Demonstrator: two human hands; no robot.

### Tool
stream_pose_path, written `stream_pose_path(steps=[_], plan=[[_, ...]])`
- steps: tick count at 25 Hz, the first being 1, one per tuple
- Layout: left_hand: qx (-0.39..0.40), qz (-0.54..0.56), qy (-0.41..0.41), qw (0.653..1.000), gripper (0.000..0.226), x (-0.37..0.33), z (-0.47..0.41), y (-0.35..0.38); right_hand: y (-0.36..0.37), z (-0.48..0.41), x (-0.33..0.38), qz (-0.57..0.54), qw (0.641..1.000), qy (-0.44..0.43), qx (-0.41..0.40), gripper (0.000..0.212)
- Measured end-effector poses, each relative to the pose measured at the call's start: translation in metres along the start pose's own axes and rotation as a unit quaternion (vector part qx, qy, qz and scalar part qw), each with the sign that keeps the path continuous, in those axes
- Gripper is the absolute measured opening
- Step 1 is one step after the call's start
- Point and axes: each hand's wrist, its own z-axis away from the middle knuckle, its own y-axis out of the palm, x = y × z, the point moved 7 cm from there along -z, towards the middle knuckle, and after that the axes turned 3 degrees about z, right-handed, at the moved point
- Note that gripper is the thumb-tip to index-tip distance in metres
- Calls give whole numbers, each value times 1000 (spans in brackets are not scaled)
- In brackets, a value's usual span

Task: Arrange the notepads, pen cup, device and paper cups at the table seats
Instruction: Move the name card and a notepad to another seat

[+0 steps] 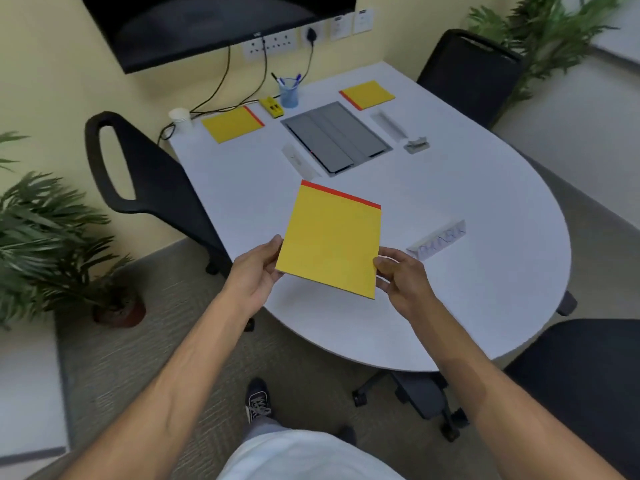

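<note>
I hold a yellow notepad with a red top strip [332,237] just above the near end of the white table [467,306]. My left hand [258,271] grips its lower left corner and my right hand [398,275] grips its lower right edge. Two more yellow notepads lie flat on the table, one at the far left seat [232,124] and one at the far right seat [367,95]. A blue pen cup with pens [289,91] stands at the far edge beside a small yellow device [272,107]. A white stack of paper cups [180,119] stands at the far left corner.
A grey cable hatch [336,138] sits in the table's middle, with folded white name cards [438,239] around it. Black chairs stand at the left [145,174], far right [467,74] and near right [581,386]. Potted plants [52,244] flank the table; a screen hangs on the wall.
</note>
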Motion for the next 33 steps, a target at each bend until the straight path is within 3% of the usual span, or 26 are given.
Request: stream_pose_path(steps=[4,7,15,23,27,33], plan=[[19,57,3,998,26,-23,-7,-29,66,-24,-9,-50,998,8,-33,21],[7,26,11,1000,9,-42,-19,-46,122,-42,-16,-72,996,7,-53,23],[-29,-81,43,995,17,-135,-79,-85,237,-81,-26,-102,994,14,-21,22],[-44,-159,64,984,19,-208,-164,-89,272,-172,20,-86,996,-24,-19,14],[-79,-173,61,980,23,-243,-218,-86,276,-251,56,-109,993,-12,-36,24],[-130,-175,53,974,23,-287,-293,-91,306,-345,95,-11,1000,-18,-3,19]])
